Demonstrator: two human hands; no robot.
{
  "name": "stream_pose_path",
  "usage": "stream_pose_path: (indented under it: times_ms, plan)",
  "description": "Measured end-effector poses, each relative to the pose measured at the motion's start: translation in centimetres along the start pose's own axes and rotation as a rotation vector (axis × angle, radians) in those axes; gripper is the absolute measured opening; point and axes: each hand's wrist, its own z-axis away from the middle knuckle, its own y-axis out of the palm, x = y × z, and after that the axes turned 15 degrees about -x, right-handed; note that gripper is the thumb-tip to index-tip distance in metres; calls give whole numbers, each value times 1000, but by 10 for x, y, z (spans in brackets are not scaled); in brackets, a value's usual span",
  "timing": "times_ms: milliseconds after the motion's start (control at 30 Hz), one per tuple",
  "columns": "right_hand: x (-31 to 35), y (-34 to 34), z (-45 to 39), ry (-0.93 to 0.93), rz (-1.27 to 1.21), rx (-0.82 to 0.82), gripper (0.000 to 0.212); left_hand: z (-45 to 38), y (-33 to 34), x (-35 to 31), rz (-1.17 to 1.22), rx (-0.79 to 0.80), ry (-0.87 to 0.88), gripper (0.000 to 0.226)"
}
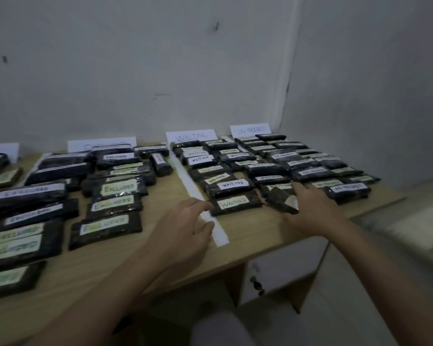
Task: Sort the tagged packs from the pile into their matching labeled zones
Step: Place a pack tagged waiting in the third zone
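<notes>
Several black packs with white or green tags lie in columns on a wooden table [248,236]. My right hand [310,208] grips a black pack [281,199], tilted on edge, at the front of the WAITING column beside a flat pack tagged WAITING [235,203]. My left hand [183,231] hovers with loosely curled fingers over the white paper divider strip [219,233], holding nothing. A WAITING zone sign [190,136] and an IN PROGRESS zone sign [250,130] lean on the wall. Packs tagged EXCLUDED [115,187] fill the left zone.
The table's right edge and front corner lie close to my right hand, with a cabinet door [280,273] below. A grey wall [160,71] backs the table. Another sign [1,149] and more packs sit at the far left.
</notes>
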Motion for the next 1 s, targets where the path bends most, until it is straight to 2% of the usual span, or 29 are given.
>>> stream_pose_path:
  times_ms: [133,200,267,333,400,467,500,600,633,800,1000]
  plan:
    - [-25,0,-2,100,-79,50,45,-4,17,-10,28,5,-6,34]
    - [-32,1,-3,114,-129,-16,48,-5,23,-13,45,25,-30,33]
    - [-33,0,-2,106,-225,-162,51,-6,28,-15,137,24,-118,31]
    - [-27,-3,2,-41,-338,-332,54,-8,28,-19,314,19,-292,33]
    - [-14,-1,9,-303,-448,-455,55,-12,25,-24,489,40,-460,46]
    - [0,5,19,-492,-520,-510,53,-14,20,-26,576,55,-526,59]
    - [6,8,22,-540,-534,-524,51,-14,19,-26,582,54,-527,56]
    - [16,22,25,-575,-527,-492,51,-10,19,-23,498,43,-460,25]
    - [16,26,25,-577,-522,-466,53,-8,20,-21,455,39,-430,22]
    - [2,38,26,-493,-475,-328,60,-4,28,-16,313,17,-353,34]
    - [-19,38,12,-366,-435,-210,59,-5,25,-11,288,-22,-287,31]
